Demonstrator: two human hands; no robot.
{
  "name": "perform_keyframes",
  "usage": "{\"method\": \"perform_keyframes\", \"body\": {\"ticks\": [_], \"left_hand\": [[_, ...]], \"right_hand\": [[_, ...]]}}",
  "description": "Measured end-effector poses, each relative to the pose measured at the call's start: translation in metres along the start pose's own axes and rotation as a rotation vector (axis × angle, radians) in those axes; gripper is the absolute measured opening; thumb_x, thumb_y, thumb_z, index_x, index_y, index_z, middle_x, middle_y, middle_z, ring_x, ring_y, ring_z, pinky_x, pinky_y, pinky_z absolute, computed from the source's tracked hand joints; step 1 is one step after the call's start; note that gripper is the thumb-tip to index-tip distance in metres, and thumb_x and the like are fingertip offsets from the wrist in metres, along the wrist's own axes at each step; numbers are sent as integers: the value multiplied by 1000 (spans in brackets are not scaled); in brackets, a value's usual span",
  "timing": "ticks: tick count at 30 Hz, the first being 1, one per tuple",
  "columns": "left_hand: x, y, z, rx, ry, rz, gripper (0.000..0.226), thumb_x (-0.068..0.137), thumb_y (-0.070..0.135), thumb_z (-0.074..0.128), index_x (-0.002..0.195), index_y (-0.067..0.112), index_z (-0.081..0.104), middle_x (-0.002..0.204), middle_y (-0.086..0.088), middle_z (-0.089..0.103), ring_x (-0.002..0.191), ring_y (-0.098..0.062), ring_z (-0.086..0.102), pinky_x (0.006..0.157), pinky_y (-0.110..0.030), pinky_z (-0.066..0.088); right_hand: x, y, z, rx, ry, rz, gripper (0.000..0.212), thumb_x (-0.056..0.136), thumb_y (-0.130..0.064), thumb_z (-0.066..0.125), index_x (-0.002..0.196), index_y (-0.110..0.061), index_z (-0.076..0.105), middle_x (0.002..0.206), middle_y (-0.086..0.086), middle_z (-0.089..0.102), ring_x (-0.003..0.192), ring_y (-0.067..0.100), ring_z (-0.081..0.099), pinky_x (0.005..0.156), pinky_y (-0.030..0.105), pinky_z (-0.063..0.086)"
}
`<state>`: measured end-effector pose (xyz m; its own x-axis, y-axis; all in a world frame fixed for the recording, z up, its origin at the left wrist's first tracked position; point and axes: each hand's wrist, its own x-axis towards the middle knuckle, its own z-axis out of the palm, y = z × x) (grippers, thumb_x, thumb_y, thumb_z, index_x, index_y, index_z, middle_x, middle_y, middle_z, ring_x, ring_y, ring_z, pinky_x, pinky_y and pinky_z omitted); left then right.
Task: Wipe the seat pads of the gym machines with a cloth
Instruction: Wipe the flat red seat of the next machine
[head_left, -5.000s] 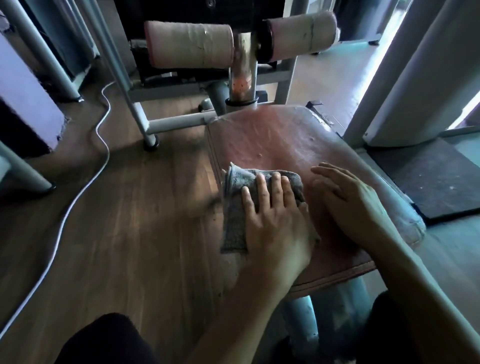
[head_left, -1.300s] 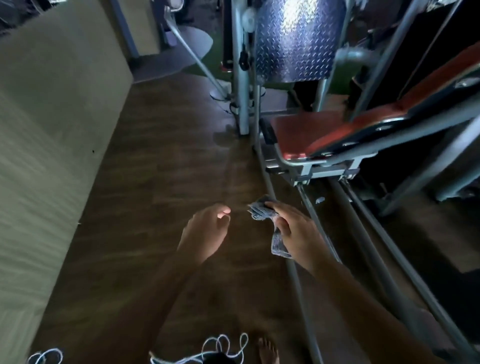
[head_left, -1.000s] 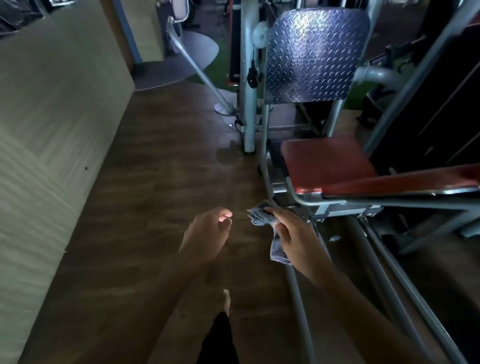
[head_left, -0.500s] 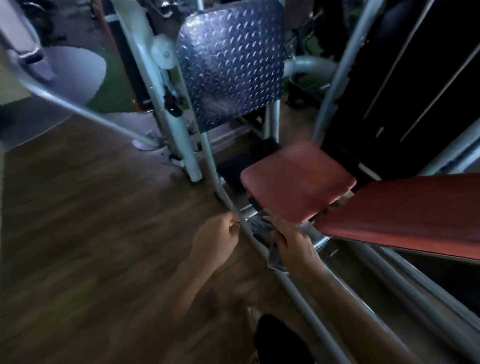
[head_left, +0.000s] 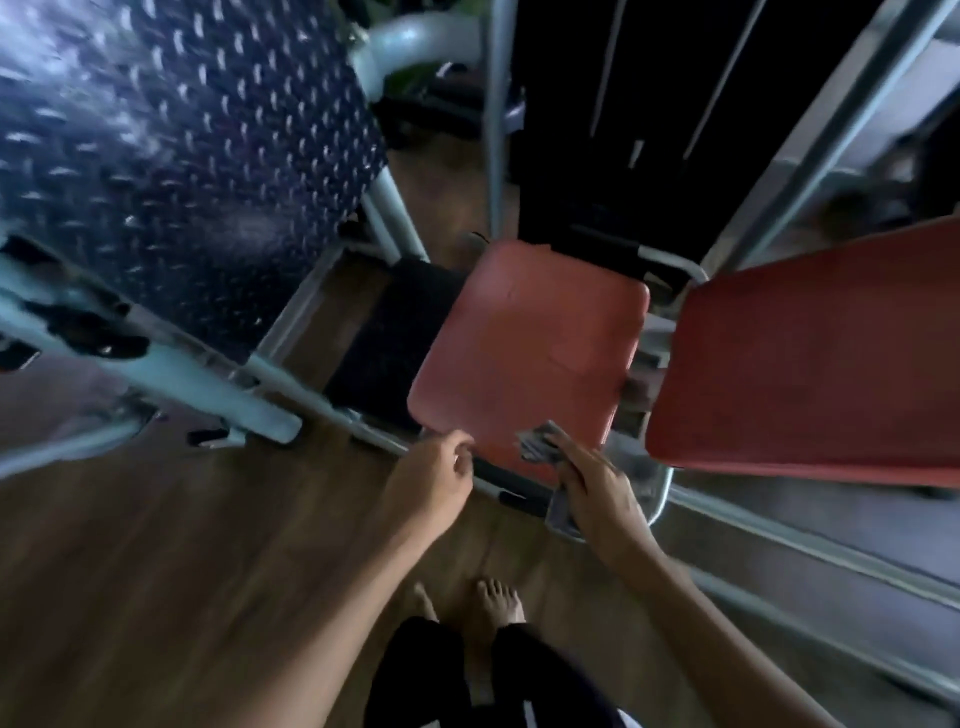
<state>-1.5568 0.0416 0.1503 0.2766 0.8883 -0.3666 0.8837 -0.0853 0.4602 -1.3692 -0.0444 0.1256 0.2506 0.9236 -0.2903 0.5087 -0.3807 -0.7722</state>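
The cloth (head_left: 537, 442) is gripped in the right hand (head_left: 597, 486) at the edge of the seat pad (head_left: 530, 348), the left hand (head_left: 436, 480) held loose and empty; a flat sweep across is likely called for next.

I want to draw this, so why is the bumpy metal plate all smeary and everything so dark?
Head view: the bumpy metal plate is smeared by motion blur; head view: the red seat pad, the left hand and the right hand gripping the cloth look sharper; head view: the light is dim, with black shadow behind the seat.
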Motion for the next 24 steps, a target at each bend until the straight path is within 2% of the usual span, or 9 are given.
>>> {"method": "perform_keyframes", "body": {"ticks": [2,5,8,10,13,16,21,22,24], "left_hand": [[33,-6,-4,11,-88,60,30,99,21,48,126,23,61,120,4,68,102,-14,65,81,-29,54],[81,-20,-1,42,-191,155,33,100,20,46,130,20,59,125,3,66,108,-12,64,90,-32,54],[137,-41,16,98,-290,273,34,101,19,44,132,19,58,123,-1,68,98,-17,68,85,-34,55],[167,-56,34,148,-323,344,32,102,21,44,130,20,59,119,-1,69,96,-19,68,81,-30,53],[206,-77,69,201,-379,470,30,100,19,48,127,19,62,126,1,65,113,-19,61,94,-33,48],[246,-95,110,191,-373,613,29,97,14,53,124,14,63,126,-3,62,118,-24,57,100,-41,46],[310,-106,171,155,-238,876,33,93,9,54,125,9,61,138,-12,51,132,-33,44,108,-51,39],[319,-106,178,174,-232,901,34,95,12,52,128,11,59,143,-11,48,137,-33,40,111,-52,36],[330,-111,190,263,-223,978,38,100,21,46,137,14,52,151,-9,41,144,-30,31,118,-52,25]], "right_hand": [[19,-1,20,16,45,69,48,100,-4,46,144,-24,50,139,8,57,121,24,58,95,23,42],[48,2,50,57,109,210,47,101,-8,46,145,-27,49,137,7,59,117,26,61,87,19,40],[79,15,87,82,233,342,46,99,-6,47,142,-21,53,145,4,53,128,22,54,99,21,39],[95,26,112,105,287,440,47,98,-5,47,142,-18,53,148,2,50,133,20,49,100,16,34],[117,49,149,143,441,544,50,95,1,45,141,-18,53,150,1,47,136,18,45,105,15,30],[139,78,181,129,601,650,57,92,3,45,144,-21,49,158,2,34,142,21,36,113,25,30],[179,119,208,96,715,843,51,101,-17,40,151,-25,34,158,0,23,143,23,30,112,45,37],[184,124,212,7,695,856,51,101,-22,39,152,-22,31,158,3,22,145,25,25,116,48,31],[192,132,223,-144,598,864,59,104,-31,35,157,-14,17,164,8,6,152,26,1,124,49,5]]}}
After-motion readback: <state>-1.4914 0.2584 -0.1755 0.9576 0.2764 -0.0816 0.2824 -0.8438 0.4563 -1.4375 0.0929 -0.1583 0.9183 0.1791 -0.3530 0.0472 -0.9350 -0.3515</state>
